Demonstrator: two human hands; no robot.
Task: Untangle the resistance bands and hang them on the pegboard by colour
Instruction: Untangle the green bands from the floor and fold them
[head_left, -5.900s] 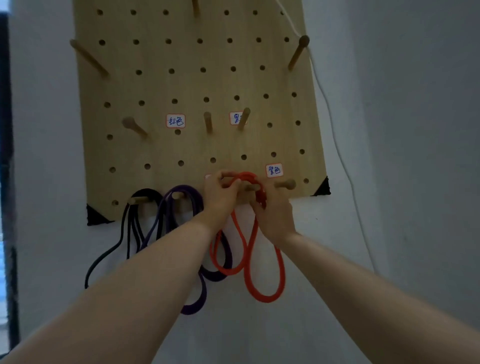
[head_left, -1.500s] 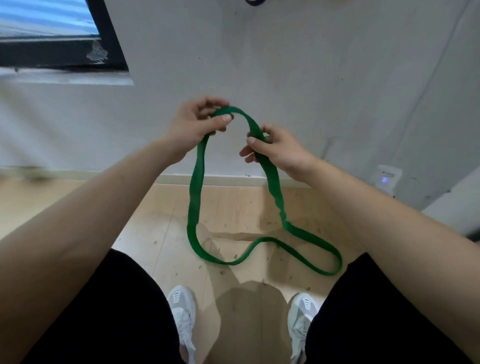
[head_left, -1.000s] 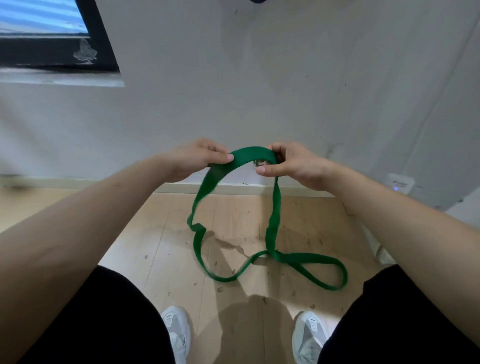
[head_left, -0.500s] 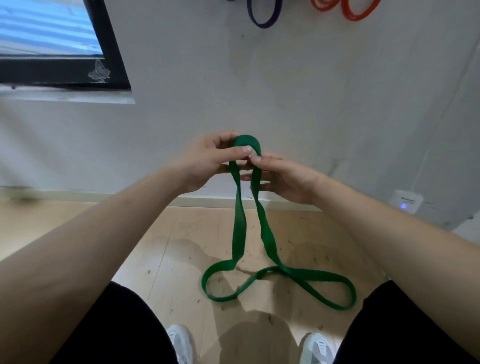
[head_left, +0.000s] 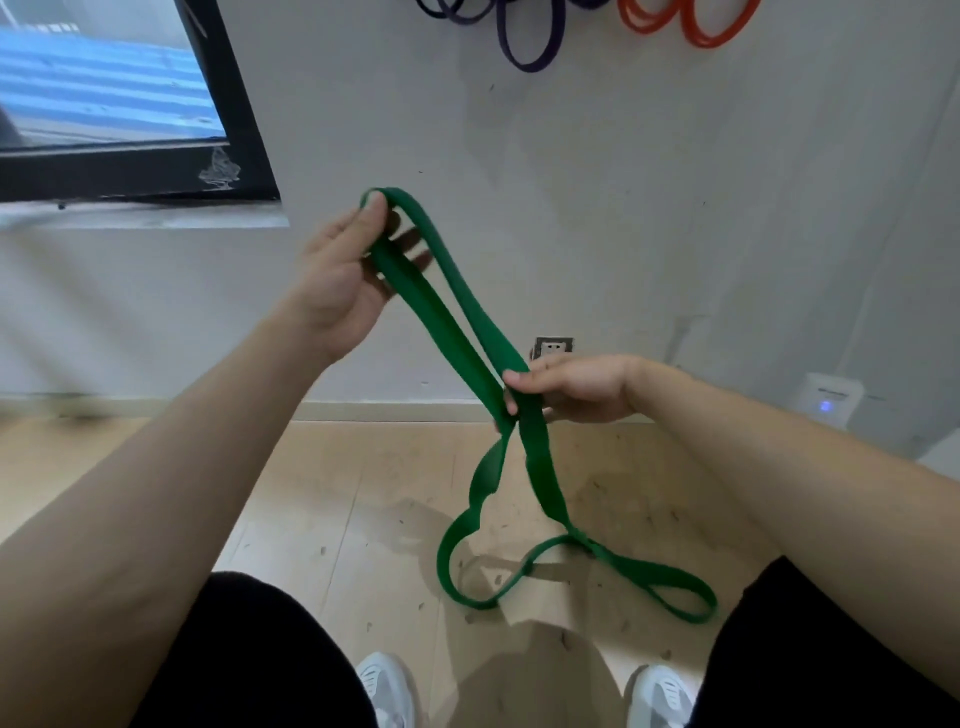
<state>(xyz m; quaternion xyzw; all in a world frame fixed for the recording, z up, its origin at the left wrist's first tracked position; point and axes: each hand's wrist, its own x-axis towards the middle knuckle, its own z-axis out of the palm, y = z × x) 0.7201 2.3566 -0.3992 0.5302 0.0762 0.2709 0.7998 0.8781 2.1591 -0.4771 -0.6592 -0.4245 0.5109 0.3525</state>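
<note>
I look down at a green band (head_left: 483, 325) stretched between my two bare hands, in front of a pale wall (head_left: 675, 208).

My left hand (head_left: 340, 283) is raised, up and to the left. The top bend of the band loops over its thumb, and the thumb presses the band against the fingers behind it. That grip is closed on the band.

My right hand (head_left: 579, 389) is lower and to the right. Its fingers pinch the two strands together, so this grip is closed on the band too.

Between the hands the band's long axis runs on a slant, from upper left down to lower right. The two flat strands lie side by side with a narrow gap between them.

Below my right hand the strands part and drop to the wooden floor (head_left: 311, 467). There the slack crosses over itself, and a long narrow loop points right, towards my right shoe (head_left: 660, 696). My left shoe (head_left: 384, 691) is near the bottom edge, between my dark trouser legs.

At the top edge, purple bands (head_left: 530, 49) and orange bands (head_left: 706, 28) hang against the wall, purple to the left of orange. A dark-framed window (head_left: 234, 114) is at upper left. A wall socket (head_left: 553, 345) shows just above my right hand, and a white box (head_left: 831, 397) with a blue light is at far right.
</note>
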